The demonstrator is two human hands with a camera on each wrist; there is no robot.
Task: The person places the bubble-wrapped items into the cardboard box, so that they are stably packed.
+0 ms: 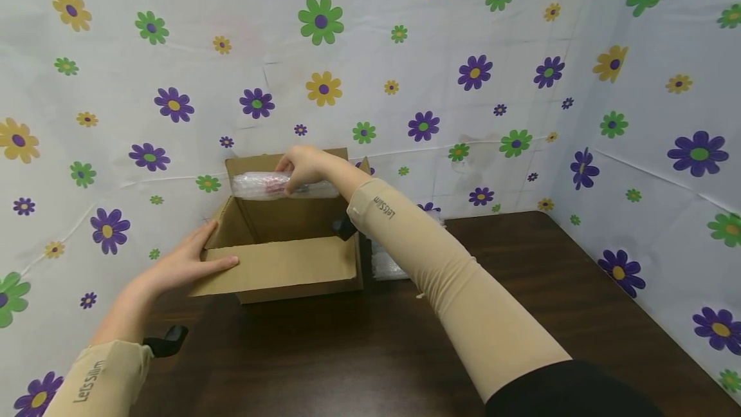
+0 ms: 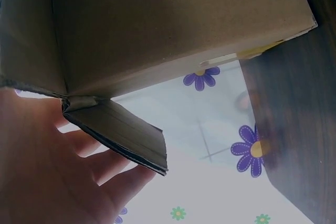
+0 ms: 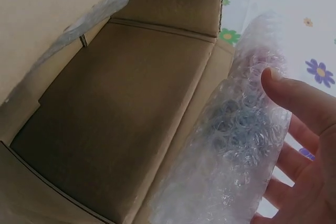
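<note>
An upright cardboard box (image 1: 283, 269) stands with its top flaps spread. Over its back edge my right hand (image 1: 307, 166) holds a bubble-wrapped bundle (image 1: 255, 185), thumb on one face and fingers behind. Pinkish and bluish contents show blurrily through the wrap (image 3: 236, 124) in the right wrist view; their kind cannot be told. My left hand (image 1: 188, 259) rests at the box's front left corner, its thumb lying on the front flap (image 1: 295, 262). In the left wrist view, its fairly straight fingers (image 2: 128, 182) lie against the outside of a side flap (image 2: 126, 129).
More bubble wrap (image 1: 388, 262) lies on the table right of the box, partly behind my right forearm. The dark wooden table (image 1: 324, 359) extends in front and to the right. A flower-patterned sheet (image 1: 370, 50) covers the walls close behind the box.
</note>
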